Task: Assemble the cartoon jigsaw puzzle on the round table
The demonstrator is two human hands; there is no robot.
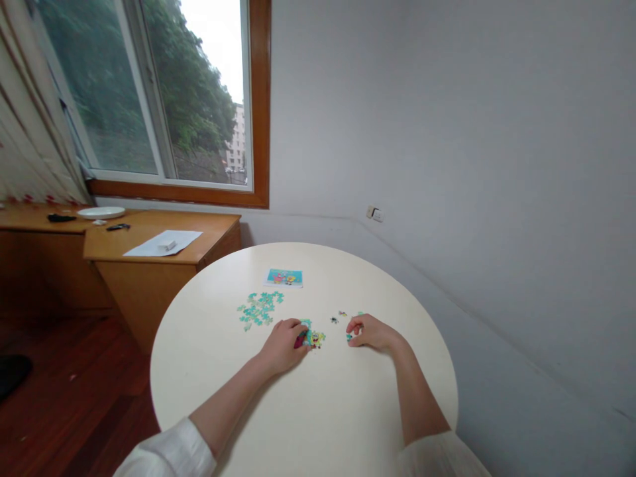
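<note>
On the round table a small joined section of a jigsaw puzzle (317,339) shows a yellow cartoon figure on teal. My left hand (285,344) rests at its left side, thumb and fingers curled about the edge and covering part of it. To the right, my right hand (370,332) pinches a small teal puzzle piece (349,337) between thumb and fingertips, close to the tabletop. Two loose dark and pale pieces (334,320) lie between the hands, farther back. Another teal piece (360,313) is partly hidden behind my right hand.
Several loose teal pieces (259,310) are spread left of the joined section. A picture card (283,277) with cartoon figures lies behind them on the white table (318,411). A wooden desk (218,238) with paper and a white plate stands back left; a wall borders the right.
</note>
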